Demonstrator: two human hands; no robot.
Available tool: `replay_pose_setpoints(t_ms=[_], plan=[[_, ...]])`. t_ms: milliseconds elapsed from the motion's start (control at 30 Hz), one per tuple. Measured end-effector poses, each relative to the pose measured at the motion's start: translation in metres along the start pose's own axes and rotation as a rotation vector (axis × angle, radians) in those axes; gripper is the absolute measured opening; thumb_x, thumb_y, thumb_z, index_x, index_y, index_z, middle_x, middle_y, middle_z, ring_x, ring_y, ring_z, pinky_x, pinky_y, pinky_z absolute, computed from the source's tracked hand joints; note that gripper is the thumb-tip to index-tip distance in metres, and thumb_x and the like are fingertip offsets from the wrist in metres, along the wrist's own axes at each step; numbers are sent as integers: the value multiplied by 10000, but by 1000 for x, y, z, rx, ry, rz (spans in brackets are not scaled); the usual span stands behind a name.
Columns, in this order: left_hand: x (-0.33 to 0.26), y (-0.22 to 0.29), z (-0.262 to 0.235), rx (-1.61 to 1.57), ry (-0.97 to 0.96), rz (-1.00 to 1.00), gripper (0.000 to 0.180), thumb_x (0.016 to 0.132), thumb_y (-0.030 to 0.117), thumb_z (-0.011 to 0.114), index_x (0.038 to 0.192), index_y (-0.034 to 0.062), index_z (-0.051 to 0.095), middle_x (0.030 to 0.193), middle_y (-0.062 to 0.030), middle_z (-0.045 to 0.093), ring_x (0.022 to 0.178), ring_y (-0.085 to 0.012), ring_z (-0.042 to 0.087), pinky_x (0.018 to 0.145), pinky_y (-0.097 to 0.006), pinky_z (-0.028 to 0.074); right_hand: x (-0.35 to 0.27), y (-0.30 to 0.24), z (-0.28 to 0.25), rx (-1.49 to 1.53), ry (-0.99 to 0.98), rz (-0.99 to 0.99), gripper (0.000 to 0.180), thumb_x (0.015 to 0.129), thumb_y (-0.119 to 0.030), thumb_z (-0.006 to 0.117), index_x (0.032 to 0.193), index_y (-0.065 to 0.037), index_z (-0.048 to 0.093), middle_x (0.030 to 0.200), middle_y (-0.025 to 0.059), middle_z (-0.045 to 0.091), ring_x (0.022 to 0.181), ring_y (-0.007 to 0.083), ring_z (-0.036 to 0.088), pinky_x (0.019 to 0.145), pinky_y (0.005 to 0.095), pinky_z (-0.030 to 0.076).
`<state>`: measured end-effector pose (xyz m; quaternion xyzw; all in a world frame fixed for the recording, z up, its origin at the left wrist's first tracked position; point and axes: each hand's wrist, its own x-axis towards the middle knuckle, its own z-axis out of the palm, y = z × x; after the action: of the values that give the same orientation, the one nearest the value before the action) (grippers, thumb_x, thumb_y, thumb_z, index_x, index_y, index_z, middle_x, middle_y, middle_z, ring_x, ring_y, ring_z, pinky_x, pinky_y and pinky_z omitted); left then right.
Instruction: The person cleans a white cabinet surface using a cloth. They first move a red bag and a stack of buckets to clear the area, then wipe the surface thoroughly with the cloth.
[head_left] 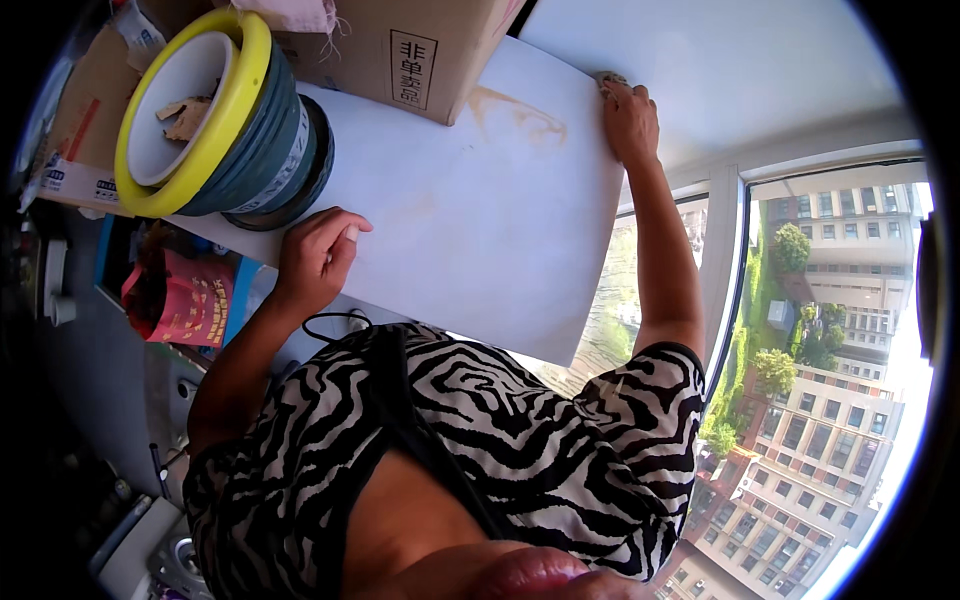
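Zebra-print top [520, 420] fills the near edge. Beyond it, white board [470, 210]: big flat sheet lying on the surface, brown stain at its far side. Looks light and stiff but bendy over that span, and smooth, so it likely slips; best gripped at opposite edges. Left hand [315, 255] rests on the near-left edge, fingers curled together. Right hand [628, 118] clamps the far-right corner with a small rag. Yellow-rimmed tub stack [215, 120] sits on the left; cardboard box [400, 50] far; window [820, 330] right.
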<state>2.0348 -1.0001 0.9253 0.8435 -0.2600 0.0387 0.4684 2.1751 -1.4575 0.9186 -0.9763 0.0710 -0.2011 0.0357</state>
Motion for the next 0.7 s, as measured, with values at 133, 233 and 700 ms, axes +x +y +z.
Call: replay_pose_setpoints(t_ms=[133, 233, 700], plan=[[-4, -5, -4, -100, -5, -76, 132, 963, 22, 515, 956, -6, 644, 712, -58, 533, 610, -132, 463, 568, -283, 374, 5, -13, -2, -103, -38, 121, 319, 954, -232, 513, 1204, -184, 706, 1115, 189, 632, 999, 400, 629, 891, 483, 535], [0, -6, -1, -147, -19, -58, 134, 971, 37, 520, 966, -5, 647, 707, -59, 533, 615, -124, 465, 569, -283, 375, 9, -12, 5, -157, -30, 111, 318, 951, -234, 507, 1192, -173, 707, 1062, 200, 648, 976, 413, 640, 892, 472, 526], [-2, -15, 2, -140, -24, 207, 157, 977, 87, 524, 967, -3, 652, 744, -117, 610, 577, -188, 527, 559, -325, 428, -142, -211, -49, 205, -12, -404, 324, 834, -97, 653, 1135, -179, 741, 955, 118, 589, 896, 330, 622, 708, 438, 556]])
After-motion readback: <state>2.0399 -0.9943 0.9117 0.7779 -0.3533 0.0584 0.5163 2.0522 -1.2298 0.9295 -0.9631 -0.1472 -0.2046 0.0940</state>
